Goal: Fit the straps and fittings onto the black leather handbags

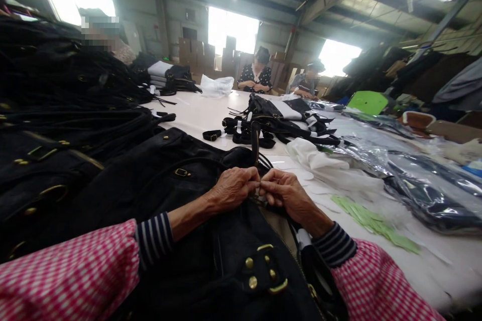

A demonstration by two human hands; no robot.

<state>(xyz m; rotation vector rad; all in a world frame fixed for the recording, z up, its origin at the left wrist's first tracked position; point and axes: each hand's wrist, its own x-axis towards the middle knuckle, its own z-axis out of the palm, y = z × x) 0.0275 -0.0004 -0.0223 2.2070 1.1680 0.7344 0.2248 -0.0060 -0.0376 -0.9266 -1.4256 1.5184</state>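
Note:
A black bag (241, 246) with brass buckles and studs lies in front of me, its zipped opening spread and a beige lining showing at the right. Over the bag's upper part, my left hand (235, 188) and my right hand (286, 193) meet fingertip to fingertip. Both are closed in a pinch on something small and thin, too small to make out. Just behind the fingers a dark strap with a zipper or metal edge (255, 143) stands upright.
Black bags (45, 160) are heaped at the left. Straps (248, 130) and stacked bags (278, 110) lie ahead on the white table (192, 110). Plastic-wrapped bags (437, 185) and green strips (376, 220) are at the right. Several people sit farther back.

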